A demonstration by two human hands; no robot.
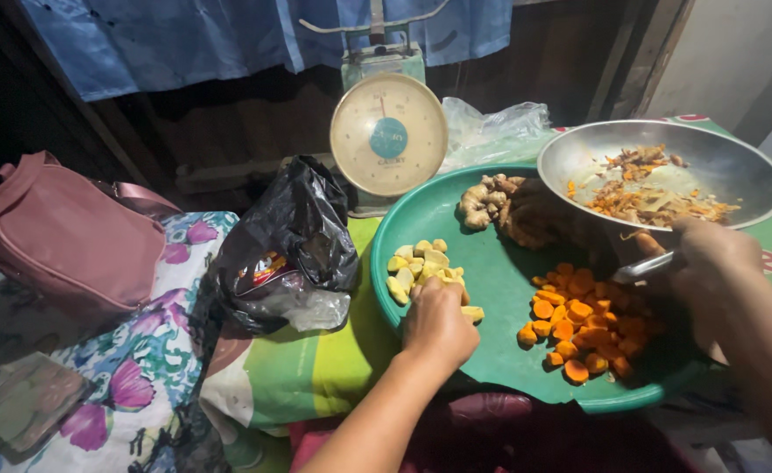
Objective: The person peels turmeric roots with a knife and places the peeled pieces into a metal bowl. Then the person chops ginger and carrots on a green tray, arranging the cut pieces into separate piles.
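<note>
The left hand (439, 326) rests curled, fingers pressed together, on pale yellow chunks (421, 267) in the green tray (482, 263). The right hand (710, 263) pinches the rim of a steel bowl (710, 162) (full of peelings) above orange slices (583, 320). Left of the tray, a black plastic bag (294, 236) shows a red-and-yellow packet; behind stands a round-dialled scale (388, 133).

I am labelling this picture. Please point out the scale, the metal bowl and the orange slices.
scale (388, 133), head view, middle of the round dial.
metal bowl (727, 162), head view, bare inner wall at right.
orange slices (581, 328), head view, middle of the pile.
</note>
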